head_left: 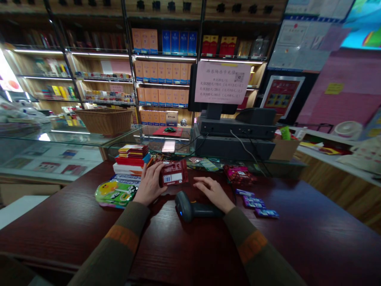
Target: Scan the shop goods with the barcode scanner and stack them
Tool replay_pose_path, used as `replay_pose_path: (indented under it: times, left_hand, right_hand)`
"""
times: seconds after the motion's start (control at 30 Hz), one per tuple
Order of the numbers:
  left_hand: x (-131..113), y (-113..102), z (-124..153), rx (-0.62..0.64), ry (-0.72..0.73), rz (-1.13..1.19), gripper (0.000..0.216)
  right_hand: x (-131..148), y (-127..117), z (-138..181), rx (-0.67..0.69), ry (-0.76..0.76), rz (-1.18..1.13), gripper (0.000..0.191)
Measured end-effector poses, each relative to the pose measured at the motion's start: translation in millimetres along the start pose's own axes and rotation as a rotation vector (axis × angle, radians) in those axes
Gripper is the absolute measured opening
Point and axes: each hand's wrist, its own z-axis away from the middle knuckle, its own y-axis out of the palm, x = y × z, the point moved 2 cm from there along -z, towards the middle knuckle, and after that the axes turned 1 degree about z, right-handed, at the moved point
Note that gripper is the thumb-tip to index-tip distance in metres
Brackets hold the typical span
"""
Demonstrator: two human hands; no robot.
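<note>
My left hand (151, 183) grips the left end of a dark red packet (175, 174), whose printed back with a white panel and barcode faces me. To the right, my right hand (214, 192) has its fingers stretched forward, holding nothing, just short of the packet's right edge. A dark barcode scanner (190, 208) with a small blue light lies on the table between my forearms, its handle running under my right wrist. Beside my left hand are a green cartoon-printed package (114, 194) and a stack of red and white boxes or booklets (131, 159).
On the right lie several small purple-blue packs (254, 201) and a pink-and-brown bag (238, 174). A dark register with a monitor (220, 83) stands at the back, cables trailing. A wicker basket (105, 121) sits on the glass counter (74, 139), before lit shelves.
</note>
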Motion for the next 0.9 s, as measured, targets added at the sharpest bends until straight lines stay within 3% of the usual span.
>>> replay_pose_path:
  times: [0.23, 0.53, 0.9]
  left_hand:
    - [5, -8, 11, 0.016, 0.003, -0.034, 0.087]
    - [11, -11, 19, 0.031, -0.017, -0.066, 0.086]
    - [13, -10, 21, 0.002, -0.048, -0.063, 0.087]
  right_hand:
    - [-2, -16, 25, 0.242, -0.057, 0.161, 0.039]
    - [14, -14, 40, 0.376, -0.123, 0.316, 0.078]
    - [21, -3, 44, 0.343, -0.207, 0.372, 0.046]
